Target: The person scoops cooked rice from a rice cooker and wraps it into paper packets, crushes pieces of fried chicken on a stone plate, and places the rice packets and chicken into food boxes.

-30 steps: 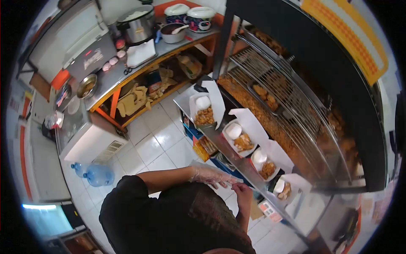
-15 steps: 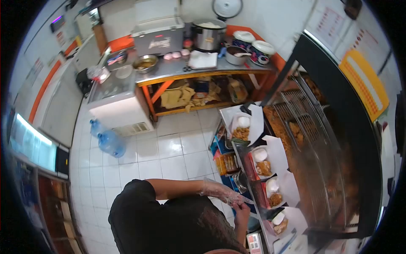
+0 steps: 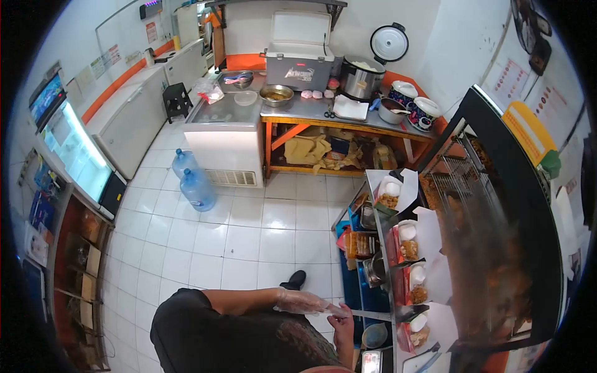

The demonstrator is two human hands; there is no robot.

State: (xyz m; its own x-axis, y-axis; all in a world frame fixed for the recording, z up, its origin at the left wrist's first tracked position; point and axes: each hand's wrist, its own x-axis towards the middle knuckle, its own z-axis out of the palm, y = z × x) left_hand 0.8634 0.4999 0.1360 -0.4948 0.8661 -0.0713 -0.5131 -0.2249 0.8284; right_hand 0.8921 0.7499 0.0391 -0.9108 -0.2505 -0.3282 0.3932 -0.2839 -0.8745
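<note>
My left hand (image 3: pixel 323 307) wears a clear plastic glove and reaches across in front of my dark shirt; its fingers are largely covered by the other hand. My bare right hand (image 3: pixel 342 324) is closed at the glove's fingertips, appearing to pinch the loose plastic. A long pale strip (image 3: pixel 371 315) runs from the hands toward the counter edge; I cannot make out what it is. Just beyond, several open paper meal boxes stand in a row on the narrow counter. The nearest box (image 3: pixel 419 332) holds a white rice mound and a fried piece, probably chicken.
A heated glass display case (image 3: pixel 497 248) with wire racks stands at right. Below the counter are shelved containers (image 3: pixel 360 245). Blue water jugs (image 3: pixel 198 191) stand on the tiled floor. A steel table holds a rice cooker (image 3: pixel 362 79), a cooler (image 3: pixel 299 69) and a bowl (image 3: pixel 276 94).
My view has swung, so the room sits farther right and lower in it. My hands stay together, with the bare right hand still at the gloved left fingertips.
</note>
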